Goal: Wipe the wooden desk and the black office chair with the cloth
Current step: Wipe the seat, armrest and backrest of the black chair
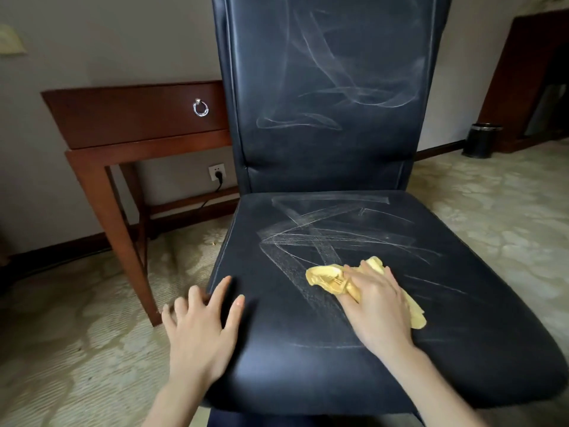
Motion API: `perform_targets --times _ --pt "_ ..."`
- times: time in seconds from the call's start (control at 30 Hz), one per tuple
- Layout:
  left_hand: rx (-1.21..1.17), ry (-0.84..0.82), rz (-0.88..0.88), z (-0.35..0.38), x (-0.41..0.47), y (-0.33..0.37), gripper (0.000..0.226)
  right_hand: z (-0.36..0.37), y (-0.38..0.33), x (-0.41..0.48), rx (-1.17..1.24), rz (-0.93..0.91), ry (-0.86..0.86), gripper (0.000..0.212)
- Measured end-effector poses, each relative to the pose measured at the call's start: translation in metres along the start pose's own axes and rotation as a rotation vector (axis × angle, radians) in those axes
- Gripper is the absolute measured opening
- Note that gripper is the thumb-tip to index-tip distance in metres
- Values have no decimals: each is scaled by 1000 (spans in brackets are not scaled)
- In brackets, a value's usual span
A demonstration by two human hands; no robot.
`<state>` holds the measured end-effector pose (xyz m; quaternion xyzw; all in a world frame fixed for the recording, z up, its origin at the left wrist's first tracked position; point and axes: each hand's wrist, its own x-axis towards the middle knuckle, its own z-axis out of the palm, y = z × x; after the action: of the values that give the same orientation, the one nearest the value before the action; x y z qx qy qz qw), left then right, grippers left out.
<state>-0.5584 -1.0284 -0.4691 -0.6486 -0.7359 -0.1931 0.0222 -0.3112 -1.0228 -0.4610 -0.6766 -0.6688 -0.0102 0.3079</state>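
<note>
Right hand (377,306) flat on crumpled yellow cloth (329,280), pressing it onto black office chair (308,303) seat, long axis maybe running left-right. Left hand (200,328) spread at seat's left edge, gripping nothing.

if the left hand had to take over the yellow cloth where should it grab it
Probably the bunched end of the yellow cloth that sticks out left of the right hand, reached from the left across the seat. The right hand presses on the rest, and the left hand already rests flat on that side.
</note>
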Motion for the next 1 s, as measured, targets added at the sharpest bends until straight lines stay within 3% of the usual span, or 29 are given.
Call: perform_targets --times 0.2,0.37,0.47,0.63,0.83,1.0 --pt "-219 162 24 9 -12 11 68 22 -67 -16 -41 -228 -163 45" --pt "-302 133 27 9 -18 11 73 21 -94 -45 -127 -372 -223 49" --pt "-263 56 37 10 -18 10 64 10 -78 -51 -131 -402 -237 51" --pt "-264 -11 11 13 -16 9 55 -11 -29 -52 -209 -267 -231 43" --pt "-303 14 21 17 -16 8 56 -21 36 -17 -303 -57 -285 70" --pt "-326 47 27 17 -17 10 63 1 27 36 -368 -15 -333 51"
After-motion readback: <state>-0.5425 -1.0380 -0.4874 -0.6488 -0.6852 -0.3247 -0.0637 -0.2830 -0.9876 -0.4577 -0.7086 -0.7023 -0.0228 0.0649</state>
